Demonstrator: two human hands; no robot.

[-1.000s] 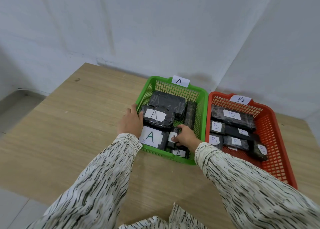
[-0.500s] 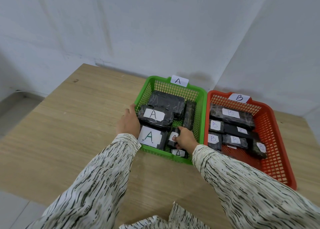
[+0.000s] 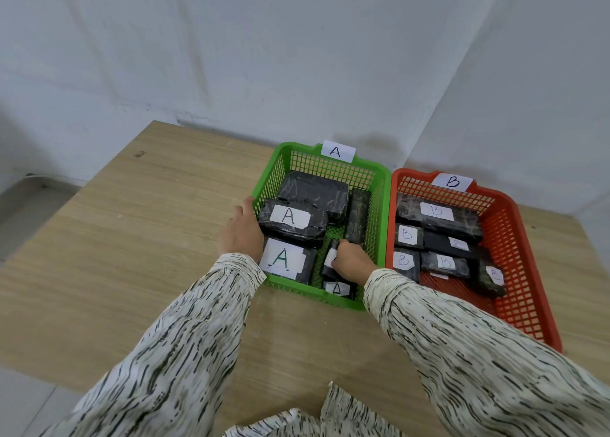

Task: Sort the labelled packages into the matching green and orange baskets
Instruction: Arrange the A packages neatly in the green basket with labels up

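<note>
A green basket [image 3: 379, 185] tagged A holds several black wrapped packages, some with white A labels [image 3: 289, 217]. An orange basket [image 3: 528, 271] tagged B stands touching its right side and holds several black packages with B labels [image 3: 435, 210]. My left hand [image 3: 239, 235] rests against the green basket's left wall, fingers apart, holding nothing. My right hand [image 3: 351, 263] is inside the green basket near its front, fingers closed on a small black labelled package [image 3: 331, 256] whose letter is hidden.
Both baskets sit on a light wooden table [image 3: 132, 255] in a corner of white walls. The table's left edge drops to a grey floor [image 3: 19, 212]. My patterned sleeves cover the near part of the table.
My right hand has slid slightly forward over the small package, covering more of its label. My left hand stays at the green basket's left wall.
</note>
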